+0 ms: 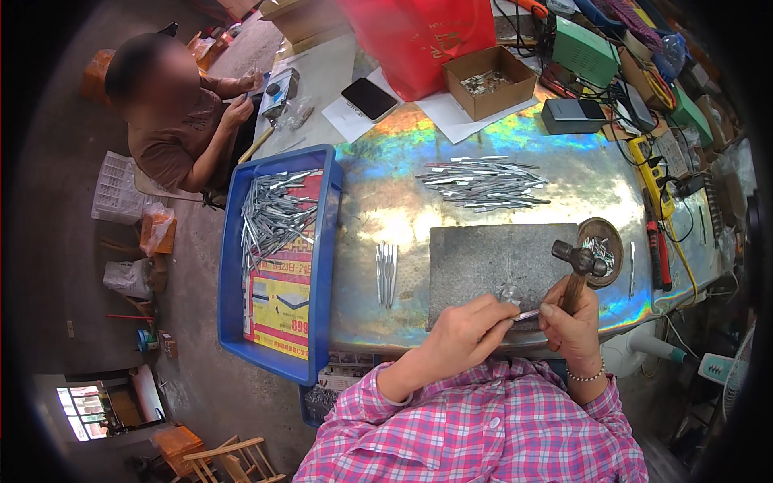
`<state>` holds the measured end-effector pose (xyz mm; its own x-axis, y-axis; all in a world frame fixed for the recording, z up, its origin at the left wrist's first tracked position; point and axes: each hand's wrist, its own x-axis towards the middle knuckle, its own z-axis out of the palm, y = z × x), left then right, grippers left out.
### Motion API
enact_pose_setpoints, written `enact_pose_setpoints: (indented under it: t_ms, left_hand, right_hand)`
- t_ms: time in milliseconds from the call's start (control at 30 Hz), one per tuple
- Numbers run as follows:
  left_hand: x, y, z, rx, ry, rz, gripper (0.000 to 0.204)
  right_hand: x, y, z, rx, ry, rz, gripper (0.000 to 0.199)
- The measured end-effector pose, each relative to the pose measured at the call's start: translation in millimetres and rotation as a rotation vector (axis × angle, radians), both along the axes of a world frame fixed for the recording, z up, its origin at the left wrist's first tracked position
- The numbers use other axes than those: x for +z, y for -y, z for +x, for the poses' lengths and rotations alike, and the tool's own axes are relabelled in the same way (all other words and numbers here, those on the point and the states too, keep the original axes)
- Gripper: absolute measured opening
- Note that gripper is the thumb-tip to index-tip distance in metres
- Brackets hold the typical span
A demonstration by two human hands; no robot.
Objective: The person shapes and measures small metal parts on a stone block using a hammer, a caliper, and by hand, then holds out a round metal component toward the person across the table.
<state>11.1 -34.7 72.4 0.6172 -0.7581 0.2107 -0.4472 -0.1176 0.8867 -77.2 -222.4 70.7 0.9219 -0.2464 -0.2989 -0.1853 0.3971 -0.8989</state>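
A: Hammer (pixel 576 270) first: where is it?

B: In the right hand (pixel 573 322), fingers wrapped tight around the wooden handle, the dark metal head up over the far right corner of the grey block (pixel 491 262)

A: And the left hand (pixel 467 330)?

B: Pinched together on a thin metal strip (pixel 527 315), which pokes out toward the right hand at the near edge of the block; a small clear piece lies on the block just beyond the fingertips, too blurred to tell what it is

A: What sits around the block?

B: Just right of the hammer head, a round brown dish (pixel 602 238) with small silvery bits in it. Left of the block, a few metal strips lie side by side (pixel 386 272) on the shiny worktop (pixel 386 193). Farther back, a loose heap of the same strips (pixel 483 183)

A: Further out?

B: A blue tray (pixel 322 266) on the left, holding many strips on printed paper. At the back, an open cardboard box (pixel 489 80), a black phone (pixel 369 98) on white paper, and a red bag (pixel 419 36). Cables and tools crowd the right edge. Another person (pixel 173 113) sits at the far left corner, hands busy at a small device
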Motion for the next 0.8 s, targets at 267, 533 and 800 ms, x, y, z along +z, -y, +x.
enact_pose_setpoints:
  t_ms: [267,533,800]
  left_hand:
    - [7.9,-3.1,-1.9,0.030,-0.184,-0.135,0.024]
    - [-5.7,-5.3,-8.6,-0.014,-0.240,-0.238,0.016]
    - [2.6,-25.2,-2.7,0.110,-0.034,-0.126,0.015]
  right_hand:
    - [-15.0,-1.6,-2.0,0.003,-0.023,0.257,0.016]
    - [-12.6,-14.1,-6.4,0.177,-0.090,0.312,0.011]
    - [-11.2,11.4,-14.4,0.066,-0.022,-0.275,0.014]
